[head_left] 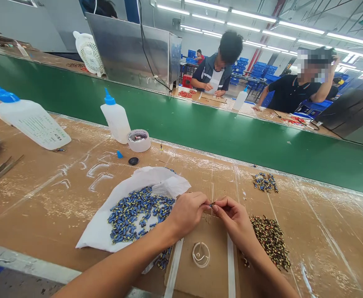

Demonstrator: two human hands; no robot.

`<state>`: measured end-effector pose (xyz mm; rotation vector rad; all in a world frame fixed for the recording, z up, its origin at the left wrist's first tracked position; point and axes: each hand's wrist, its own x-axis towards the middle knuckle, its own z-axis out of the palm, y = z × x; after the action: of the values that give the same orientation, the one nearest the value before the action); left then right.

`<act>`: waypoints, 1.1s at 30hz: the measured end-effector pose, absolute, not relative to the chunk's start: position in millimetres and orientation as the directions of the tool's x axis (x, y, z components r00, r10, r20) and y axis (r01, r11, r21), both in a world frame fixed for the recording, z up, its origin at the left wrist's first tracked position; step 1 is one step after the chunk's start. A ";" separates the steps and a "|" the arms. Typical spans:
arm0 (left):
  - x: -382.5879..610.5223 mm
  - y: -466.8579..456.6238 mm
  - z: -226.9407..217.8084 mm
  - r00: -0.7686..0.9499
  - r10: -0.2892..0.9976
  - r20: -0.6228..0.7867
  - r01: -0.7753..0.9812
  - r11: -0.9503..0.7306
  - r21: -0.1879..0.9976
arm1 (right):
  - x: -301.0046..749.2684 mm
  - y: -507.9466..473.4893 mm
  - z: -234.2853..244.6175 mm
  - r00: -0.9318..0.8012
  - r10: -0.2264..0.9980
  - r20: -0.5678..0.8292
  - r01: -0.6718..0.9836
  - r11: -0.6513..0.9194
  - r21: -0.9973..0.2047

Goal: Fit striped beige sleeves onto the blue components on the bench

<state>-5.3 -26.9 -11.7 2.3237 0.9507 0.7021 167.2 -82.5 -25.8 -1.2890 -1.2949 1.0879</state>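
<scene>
My left hand (186, 213) and my right hand (233, 217) meet over the brown worktable (44, 194), fingers pinched together on one small blue part (211, 204) held between them. To the left, a white bag (150, 182) lies open with a heap of several small blue parts (138, 213) on it. At my right wrist lies a pile of dark speckled parts (271, 240). A smaller heap of blue-and-yellow parts (264, 182) sits farther back on the right. A small clear ring-shaped dish (200, 254) rests on the cardboard below my hands.
Two white squeeze bottles with blue caps (29, 120) (115, 120), a tape roll (139, 140), a black cap (133, 161) and tweezers (1, 170) lie at left. A green conveyor belt (200, 124) runs behind. Across it sit two people (215, 68) (296, 87), a fan (88, 51) and a metal box (131, 51).
</scene>
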 end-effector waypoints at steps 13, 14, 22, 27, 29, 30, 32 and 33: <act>-2.2 -37.2 -12.8 0.706 0.702 0.089 0.646 -0.691 0.325 | 165.1 -85.4 -39.5 -0.053 0.999 0.005 0.168 0.013 -0.986; -1.8 -37.6 -13.5 0.704 0.705 0.083 0.649 -0.686 0.328 | 164.3 -85.9 -41.1 -0.049 0.999 0.008 0.170 0.016 -0.985; 0.0 -40.0 -19.8 0.668 0.721 0.184 0.597 -0.666 0.447 | 166.3 -83.4 -41.9 -0.023 1.000 -0.002 0.134 0.001 -0.991; -0.5 -36.4 -14.4 0.671 0.715 0.196 0.555 -0.660 0.507 | 171.9 -79.6 -39.3 -0.043 0.998 -0.042 0.031 -0.041 -0.999; -0.7 -34.1 -12.9 0.658 0.731 0.182 0.544 -0.628 0.557 | 171.8 -78.9 -38.9 -0.020 0.999 -0.044 0.014 -0.044 -0.999; -0.8 -33.1 -12.5 0.645 0.744 0.175 0.543 -0.607 0.580 | 171.4 -78.8 -38.6 0.002 0.999 -0.046 0.010 -0.046 -0.999; -1.0 -31.4 -11.9 0.623 0.765 0.164 0.548 -0.576 0.606 | 170.1 -78.8 -37.9 0.053 0.997 -0.058 -0.002 -0.058 -0.998; -1.0 -30.7 -11.6 0.627 0.763 0.158 0.550 -0.577 0.604 | 169.5 -79.0 -37.6 0.071 0.995 -0.063 -0.008 -0.063 -0.998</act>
<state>-1.0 -30.7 -11.6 2.3405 1.0297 0.5571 169.5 -79.0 -37.6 -1.2841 -1.1214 1.2051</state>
